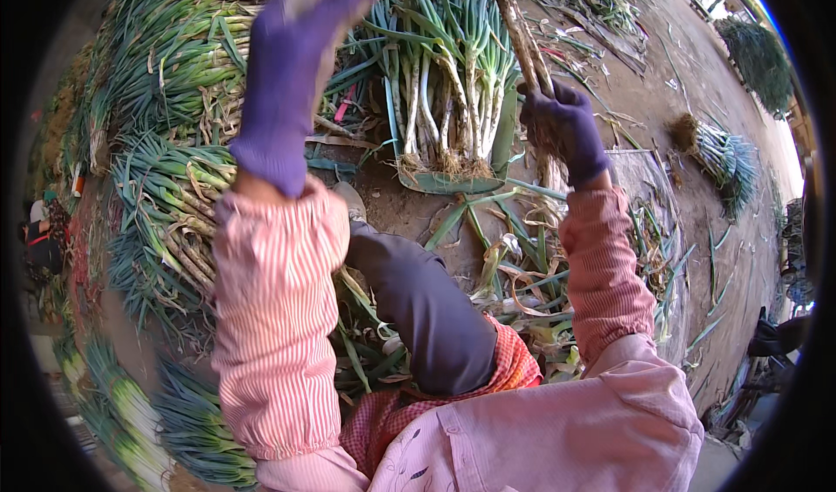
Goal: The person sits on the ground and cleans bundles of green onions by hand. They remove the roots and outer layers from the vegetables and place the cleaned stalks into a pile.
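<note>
My left hand [287, 67], in a purple glove, reaches up at the top left with its fingers apart, blurred and partly cut off by the frame. Nothing shows in its grasp. Beside it lies a large pile of long green onions [176, 54]. My right hand [565, 126], also gloved, grips a few soil-stained green onion stalks [513, 25] that run up past the top edge. Between my hands, peeled green onions [450, 100] stand upright, roots down, in a green metal holder [450, 184].
Stripped leaves [522, 263] litter the ground by my leg [418, 296]. More bundles [189, 224] lie at the left, and one bundle [718, 159] rests apart at the right. A person [46, 234] is at the far left. A green heap [754, 64] stands at the upper right.
</note>
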Demonstrator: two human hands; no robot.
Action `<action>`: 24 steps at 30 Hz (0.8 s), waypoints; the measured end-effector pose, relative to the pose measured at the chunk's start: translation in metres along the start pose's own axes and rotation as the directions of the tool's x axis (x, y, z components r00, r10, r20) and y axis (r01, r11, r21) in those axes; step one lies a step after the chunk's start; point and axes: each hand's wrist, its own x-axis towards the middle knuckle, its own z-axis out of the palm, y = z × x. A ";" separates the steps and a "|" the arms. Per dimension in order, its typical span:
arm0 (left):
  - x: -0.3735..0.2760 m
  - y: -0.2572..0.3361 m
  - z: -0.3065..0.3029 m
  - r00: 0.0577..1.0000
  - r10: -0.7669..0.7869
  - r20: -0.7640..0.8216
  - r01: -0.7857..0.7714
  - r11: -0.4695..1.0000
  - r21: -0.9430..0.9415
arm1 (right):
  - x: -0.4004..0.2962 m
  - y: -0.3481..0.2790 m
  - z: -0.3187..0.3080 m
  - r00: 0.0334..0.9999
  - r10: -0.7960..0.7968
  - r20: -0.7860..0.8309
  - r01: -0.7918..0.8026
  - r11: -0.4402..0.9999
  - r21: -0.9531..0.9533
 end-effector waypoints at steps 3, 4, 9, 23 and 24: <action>-0.093 -0.046 -0.008 0.867 -0.492 -0.073 0.483 0.868 -0.114 | 0.065 0.059 -0.005 0.986 0.124 -0.111 -0.122 0.992 0.023; -0.131 -0.066 -0.017 0.808 -0.576 -0.127 0.576 0.816 -0.041 | 0.083 0.095 -0.008 0.976 0.167 -0.140 -0.179 0.981 -0.076; -0.321 -0.094 -0.063 0.468 -0.813 -0.345 0.855 0.516 -0.055 | 0.125 0.295 -0.011 0.921 0.289 -0.262 -0.381 0.524 -0.762; -0.376 -0.056 -0.182 0.413 -0.126 -0.902 0.633 0.752 0.185 | 0.059 0.175 0.195 0.818 0.006 0.576 0.419 0.679 -0.603; -0.375 -0.068 -0.185 0.505 -0.029 -0.863 0.612 0.717 0.334 | 0.040 0.165 0.232 0.762 0.156 0.628 0.316 0.756 -0.573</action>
